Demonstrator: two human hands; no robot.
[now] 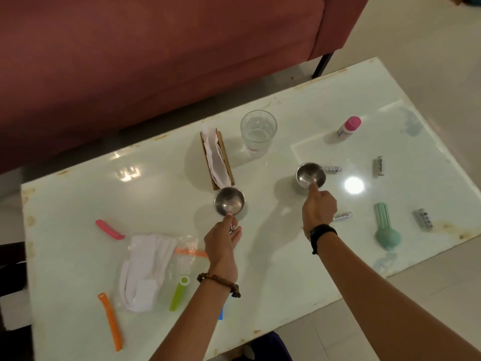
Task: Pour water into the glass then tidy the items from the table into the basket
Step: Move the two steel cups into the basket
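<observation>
A clear glass (258, 131) with some water stands at the far middle of the white table (156, 194). My left hand (223, 243) grips the handle of a small steel cup (229, 201), held near the napkin holder. My right hand (318, 207) grips the handle of a second steel cup (310, 174), just right of and nearer than the glass. Both cups sit upright and look empty. No basket is in view.
A wooden napkin holder (217, 158) stands left of the glass. Scattered around are a pink-capped bottle (349, 126), several small tubes (379, 166), a teal tool (386, 231), a bag of white cloth (149, 267), and pink (109, 229), orange (111, 321) and green (179, 293) clips. A red sofa (130, 61) lies beyond.
</observation>
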